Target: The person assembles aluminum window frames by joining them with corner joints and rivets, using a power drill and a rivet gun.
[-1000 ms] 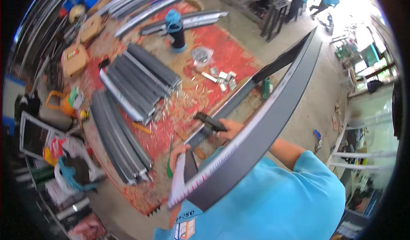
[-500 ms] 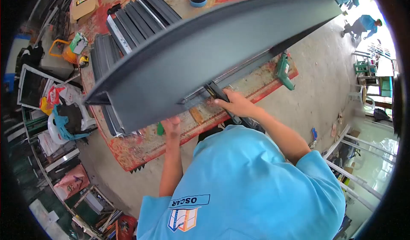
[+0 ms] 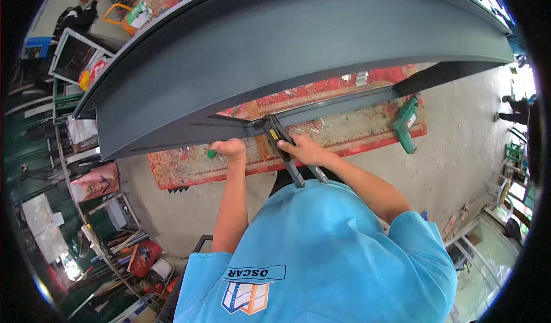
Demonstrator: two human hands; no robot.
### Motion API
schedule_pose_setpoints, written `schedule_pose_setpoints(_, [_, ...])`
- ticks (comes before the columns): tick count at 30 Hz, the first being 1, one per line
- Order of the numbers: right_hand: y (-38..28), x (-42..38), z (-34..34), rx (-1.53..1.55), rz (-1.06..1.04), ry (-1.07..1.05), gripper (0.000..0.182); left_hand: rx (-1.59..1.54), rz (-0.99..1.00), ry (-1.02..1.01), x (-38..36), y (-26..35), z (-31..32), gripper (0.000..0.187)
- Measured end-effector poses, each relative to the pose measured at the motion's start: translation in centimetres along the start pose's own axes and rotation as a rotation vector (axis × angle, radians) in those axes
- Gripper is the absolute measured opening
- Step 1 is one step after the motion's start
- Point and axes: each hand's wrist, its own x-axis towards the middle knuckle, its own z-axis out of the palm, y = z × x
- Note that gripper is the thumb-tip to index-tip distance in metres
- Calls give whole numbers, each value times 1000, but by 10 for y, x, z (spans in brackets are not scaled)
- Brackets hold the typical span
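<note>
A big dark grey metal frame (image 3: 275,41) is tilted up in front of me, its wide face filling the upper view. My left hand (image 3: 231,149) is curled, palm up, at the frame's lower edge, its fingertips partly hidden. A small green piece (image 3: 212,152) shows beside those fingers. My right hand (image 3: 304,149) is closed round a black two-handled plier-like tool (image 3: 281,142) with a yellow mark. The tool's head meets the frame's inner corner, and its handles point towards my blue shirt. A wooden strip (image 3: 263,145) lies behind the tool.
Under the frame stands a worn red workbench (image 3: 350,142). A green power drill (image 3: 406,125) rests near its right end. Glass-paned frames (image 3: 488,260) lean at the right. Shelving (image 3: 69,162) with scrap and bags lines the left. Another person's legs (image 3: 513,109) show far right.
The grey frame has come up and tipped towards me, so the bench now shows through its opening. My left hand has risen with it. The right hand still grips the tool at the corner.
</note>
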Motion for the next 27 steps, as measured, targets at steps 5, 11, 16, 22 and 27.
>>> schedule_pose_setpoints(5, [28,17,13,163,-41,45,49,49,-114,249,4,16,15,102])
schedule_pose_setpoints(11, [44,27,37,371,-169,67,43,128,-32,304,6,9,9,99])
schedule_pose_setpoints(16, [55,29,49,555,-22,-65,37,75,62,268,0,9,8,83])
schedule_pose_setpoints(22, [64,36,64,577,77,-35,34,423,158,112,-10,5,-3,89])
schedule_pose_setpoints(27, [60,39,48,310,41,-78,30,566,257,-1,-13,-10,-15,87])
